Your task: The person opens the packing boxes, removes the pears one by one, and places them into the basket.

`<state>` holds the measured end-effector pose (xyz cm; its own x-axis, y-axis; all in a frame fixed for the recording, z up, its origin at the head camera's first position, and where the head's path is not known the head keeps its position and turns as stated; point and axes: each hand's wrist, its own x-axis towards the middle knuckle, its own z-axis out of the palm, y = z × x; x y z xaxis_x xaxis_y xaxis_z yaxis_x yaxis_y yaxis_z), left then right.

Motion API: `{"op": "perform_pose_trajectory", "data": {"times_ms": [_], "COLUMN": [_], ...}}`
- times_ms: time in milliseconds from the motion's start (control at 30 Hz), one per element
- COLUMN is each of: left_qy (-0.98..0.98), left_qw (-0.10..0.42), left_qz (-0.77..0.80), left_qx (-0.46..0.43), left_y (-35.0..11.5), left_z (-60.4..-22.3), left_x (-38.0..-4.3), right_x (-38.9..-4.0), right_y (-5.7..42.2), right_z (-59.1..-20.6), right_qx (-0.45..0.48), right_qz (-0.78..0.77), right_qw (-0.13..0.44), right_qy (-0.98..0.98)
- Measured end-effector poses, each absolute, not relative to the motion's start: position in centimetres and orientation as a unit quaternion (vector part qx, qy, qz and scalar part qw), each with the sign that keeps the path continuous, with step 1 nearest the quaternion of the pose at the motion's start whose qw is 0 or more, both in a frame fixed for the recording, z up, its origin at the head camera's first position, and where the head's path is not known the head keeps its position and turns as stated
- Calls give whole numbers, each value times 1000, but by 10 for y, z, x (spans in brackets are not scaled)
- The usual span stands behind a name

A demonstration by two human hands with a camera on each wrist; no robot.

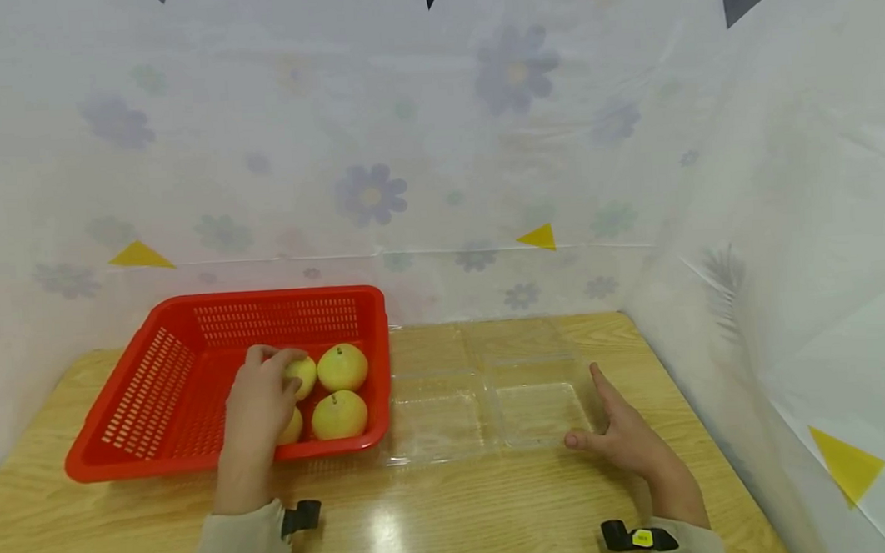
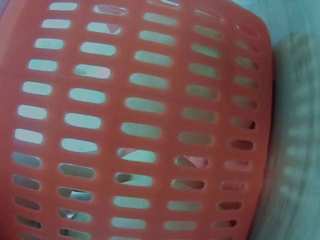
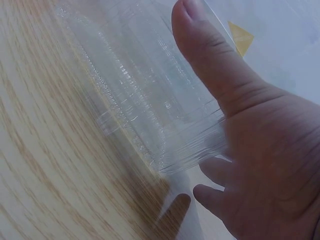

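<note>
A red plastic basket (image 1: 230, 465) holds several round yellow apples, among them a back right apple (image 1: 343, 368) and a front right apple (image 1: 340, 415). My left hand (image 1: 257, 403) reaches into the basket, its fingers and thumb curled round one apple (image 1: 302, 376); another apple (image 1: 291, 427) is partly hidden by that hand. A clear plastic container (image 1: 488, 420) with several sections lies right of the basket. My right hand (image 1: 631, 438) stands at the container's right side, thumb and fingers spread. In the right wrist view, the thumb (image 3: 220, 65) overlaps the clear wall.
Everything stands on a wood-grain table (image 1: 455, 518). Behind it hangs a pale flowered sheet (image 1: 435, 143), with a white sheet (image 1: 824, 248) along the right side. The basket's slotted wall (image 2: 150, 115) fills most of the left wrist view.
</note>
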<state>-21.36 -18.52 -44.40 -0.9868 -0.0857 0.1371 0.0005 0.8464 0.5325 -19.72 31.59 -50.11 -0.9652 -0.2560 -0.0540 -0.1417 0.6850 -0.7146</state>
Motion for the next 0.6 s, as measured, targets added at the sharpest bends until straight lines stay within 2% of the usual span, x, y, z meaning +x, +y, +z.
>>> {"op": "perform_pose_trajectory", "data": {"times_ms": [600], "left_qy": [-953], "left_qw": [31], "left_qz": [-299], "left_qx": [37], "left_y": [-185], "left_z": [-442], "left_x": [-216], "right_x": [-199], "right_y": [318], "right_z": [-505], "right_qx": [-109], "right_qz": [-380], "right_qw": [73], "right_qy": [916]}}
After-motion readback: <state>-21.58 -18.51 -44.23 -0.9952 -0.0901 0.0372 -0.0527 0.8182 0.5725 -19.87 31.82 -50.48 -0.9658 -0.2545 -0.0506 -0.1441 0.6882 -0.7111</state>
